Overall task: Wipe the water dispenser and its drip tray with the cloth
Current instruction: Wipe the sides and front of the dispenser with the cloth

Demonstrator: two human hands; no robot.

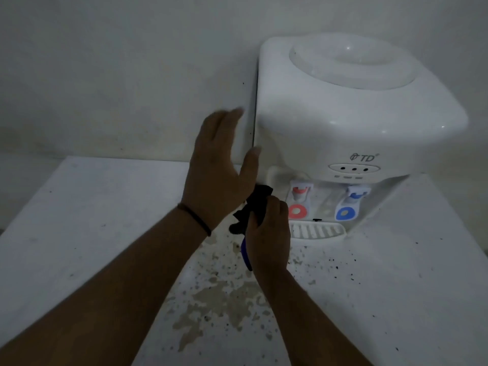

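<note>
1. The right hand (268, 228) has its fingers curled around a dark cloth (254, 204), gripping it just left of the drip tray (317, 231).
2. The left hand (219, 165) is spread, fingers straight, against the left side of the water dispenser (356, 114); whether it touches is unclear.
3. The white dispenser stands at the tabletop's (79, 220) back edge, against the wall.
4. A red tap (298, 199) and a blue tap (351, 202) hang above the tray.
5. The tabletop's front middle is stained and speckled.

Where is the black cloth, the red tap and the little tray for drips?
black cloth (257, 204), head view, on its dark middle fold above the right hand.
red tap (298, 211), head view, on its round red paddle.
drip tray (317, 231), head view, on its slotted grille.
</note>
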